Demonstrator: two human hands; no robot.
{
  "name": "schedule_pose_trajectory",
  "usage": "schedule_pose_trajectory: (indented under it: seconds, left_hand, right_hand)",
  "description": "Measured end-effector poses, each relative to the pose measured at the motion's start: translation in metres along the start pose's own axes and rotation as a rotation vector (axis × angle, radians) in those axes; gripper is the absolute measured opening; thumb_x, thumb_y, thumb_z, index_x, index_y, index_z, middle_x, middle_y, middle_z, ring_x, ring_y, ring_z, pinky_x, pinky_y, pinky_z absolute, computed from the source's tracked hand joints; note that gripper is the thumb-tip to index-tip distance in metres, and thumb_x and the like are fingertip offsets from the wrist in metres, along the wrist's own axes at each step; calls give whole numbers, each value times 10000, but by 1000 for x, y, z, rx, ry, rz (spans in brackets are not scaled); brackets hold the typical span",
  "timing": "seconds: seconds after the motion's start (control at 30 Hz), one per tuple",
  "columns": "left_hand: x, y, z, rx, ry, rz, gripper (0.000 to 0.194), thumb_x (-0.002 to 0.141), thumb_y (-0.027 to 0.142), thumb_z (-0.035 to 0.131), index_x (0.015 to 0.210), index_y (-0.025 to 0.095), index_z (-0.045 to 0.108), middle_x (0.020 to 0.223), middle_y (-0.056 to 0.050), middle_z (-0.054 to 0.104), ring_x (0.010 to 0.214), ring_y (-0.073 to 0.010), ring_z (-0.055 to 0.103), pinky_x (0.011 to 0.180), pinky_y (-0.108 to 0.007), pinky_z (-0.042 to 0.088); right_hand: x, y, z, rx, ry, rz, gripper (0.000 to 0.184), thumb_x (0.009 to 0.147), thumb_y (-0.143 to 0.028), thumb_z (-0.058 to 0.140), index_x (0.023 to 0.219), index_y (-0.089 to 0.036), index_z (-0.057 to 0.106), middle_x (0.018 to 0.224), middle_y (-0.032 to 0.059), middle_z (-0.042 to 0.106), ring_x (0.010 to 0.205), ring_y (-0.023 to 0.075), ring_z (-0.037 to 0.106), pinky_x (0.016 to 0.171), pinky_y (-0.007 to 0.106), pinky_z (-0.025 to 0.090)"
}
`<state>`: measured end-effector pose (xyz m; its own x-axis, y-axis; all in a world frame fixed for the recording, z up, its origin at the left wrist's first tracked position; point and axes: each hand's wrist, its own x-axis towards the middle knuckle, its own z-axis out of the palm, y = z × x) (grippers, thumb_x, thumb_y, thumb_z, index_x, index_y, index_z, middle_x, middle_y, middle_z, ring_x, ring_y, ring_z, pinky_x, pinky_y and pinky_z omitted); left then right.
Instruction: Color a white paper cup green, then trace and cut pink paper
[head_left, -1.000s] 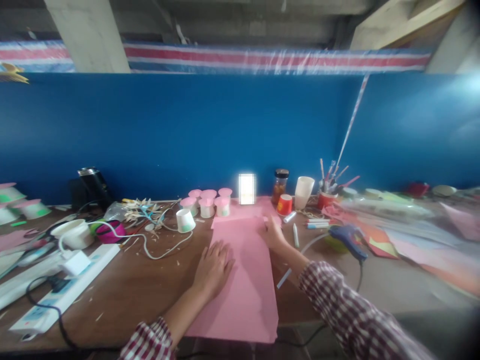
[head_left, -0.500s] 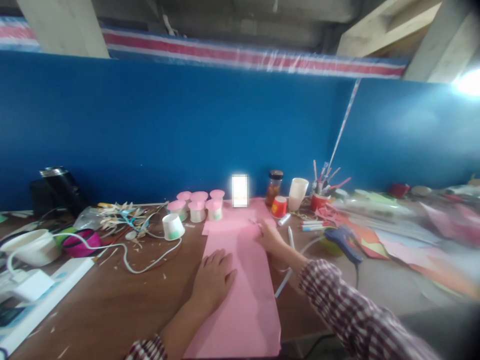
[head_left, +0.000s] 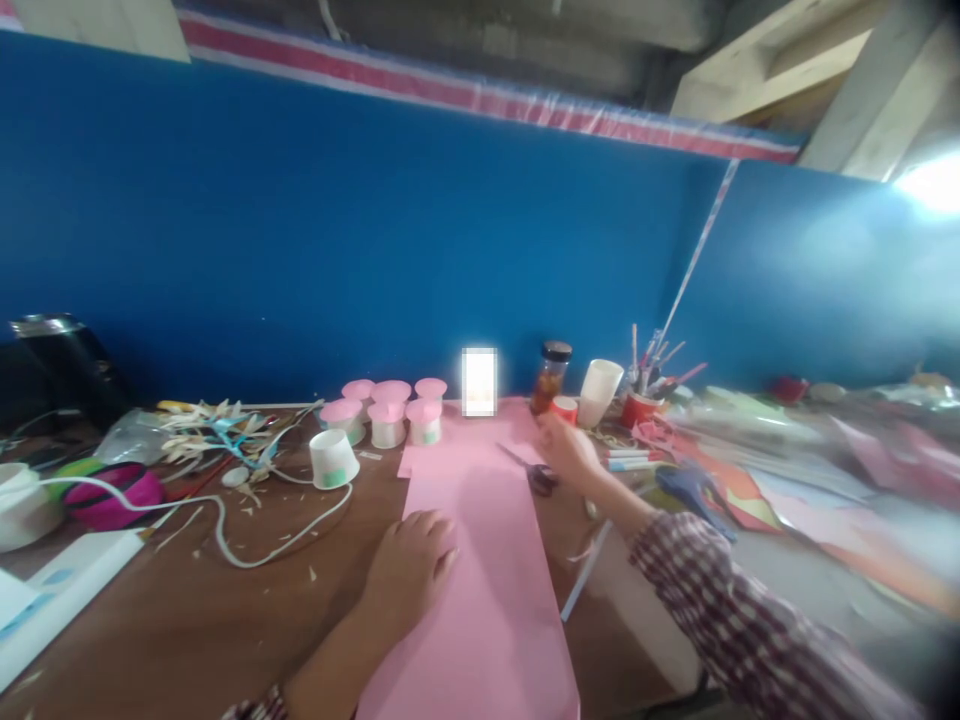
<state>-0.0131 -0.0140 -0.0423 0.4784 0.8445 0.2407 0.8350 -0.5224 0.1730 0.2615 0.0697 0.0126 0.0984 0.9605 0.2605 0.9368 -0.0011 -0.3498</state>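
Observation:
A long sheet of pink paper (head_left: pixel 487 610) runs up the middle of the table. My left hand (head_left: pixel 412 560) lies flat on its left edge, fingers stretched forward. Beyond the scissors (head_left: pixel 540 478), whose blades rest on the paper, my right hand (head_left: pixel 570 450) is in front of a small red cup (head_left: pixel 564 408) and covers its lower part. Its fingers are blurred, and I cannot tell whether they grip anything. Left of the paper stand several small white cups with pink paper discs (head_left: pixel 388 410) on top, and one upturned white cup (head_left: pixel 334 458).
At the back are a brown-filled jar (head_left: pixel 551 378), a tall white cup (head_left: pixel 600 393) and a red pot of pens (head_left: pixel 642 408). Markers (head_left: pixel 634 460) and a glue gun (head_left: pixel 694 495) lie to the right. A white cable (head_left: pixel 247 563) and a power strip (head_left: pixel 67 590) occupy the left.
My right hand has left the scissors and moved right to the red cup; the scissors now lie uncovered. My left hand stays on the paper. The view has shifted slightly.

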Motion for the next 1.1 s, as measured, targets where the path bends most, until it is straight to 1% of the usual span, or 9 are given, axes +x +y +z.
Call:
schedule_pose_trajectory:
  seconds: [0.13,0.27,0.4,0.57,0.67,0.77,0.87,0.93,1.1]
  left_hand:
    - [-4,3,-2,-36,-26,-3,233,851,253,445,1053,232,560,1128,-63,597,1044,-236,519,848,-387,412]
    - [-10,9,-7,-58,-49,-6,214,849,259,457,1028,225,569,1105,-65,601,1047,-246,515,861,-404,415]
    - [-21,14,-9,-101,-48,-11,222,855,259,457,1048,237,565,1142,-52,591,1063,-237,506,880,-403,411]
    - [-27,13,-6,-122,-24,-24,231,849,283,474,1057,242,567,1173,-50,576,1086,-245,486,886,-412,405]
    - [-26,12,-6,-114,6,-38,238,829,291,500,1048,237,576,1199,-65,553,1117,-263,458,911,-427,391]
    - [-25,13,-8,-108,-5,-55,211,816,300,520,1009,244,586,1133,-61,566,1053,-255,487,868,-411,414]
    - [-24,15,-9,-101,-10,-63,209,819,335,523,1001,258,591,1077,-53,577,995,-243,511,828,-395,430]
    - [-23,16,-9,-87,-7,-62,233,829,338,506,1029,253,589,1082,-60,581,994,-243,515,836,-396,431]
    - [-23,14,-4,-30,-7,-78,277,841,264,437,1055,157,576,1040,-110,605,973,-252,537,842,-406,444]
  right_hand:
    - [34,20,-12,-81,158,139,570,820,-344,521,1337,-154,374,1292,172,465,1146,311,475,863,365,399]
    - [54,35,-3,-111,160,214,663,784,-339,556,1363,-94,345,1289,206,469,1155,339,475,878,395,409]
    - [62,43,8,-107,138,228,625,775,-280,554,1350,-108,377,1228,192,520,1084,321,536,841,390,433]
    - [62,41,3,-79,212,217,589,787,-316,538,1333,-150,394,1243,175,474,1036,303,558,807,390,453]
    - [51,26,-6,-26,325,136,583,790,-382,539,1320,-180,402,1255,153,447,1042,290,548,842,407,454]
    - [29,-7,-6,175,419,-128,572,733,-330,609,1263,-168,469,1207,150,491,1051,286,541,879,424,461]
    - [-2,-48,8,402,211,-351,486,736,-323,633,1194,-196,531,1142,129,545,1037,274,556,823,413,511]
    - [-22,-74,23,506,63,-404,461,738,-299,650,1176,-212,534,1130,114,563,989,257,589,797,412,531]
    - [-44,-109,56,611,-64,-474,476,735,-229,661,1183,-201,502,1135,115,569,977,251,607,817,430,540]
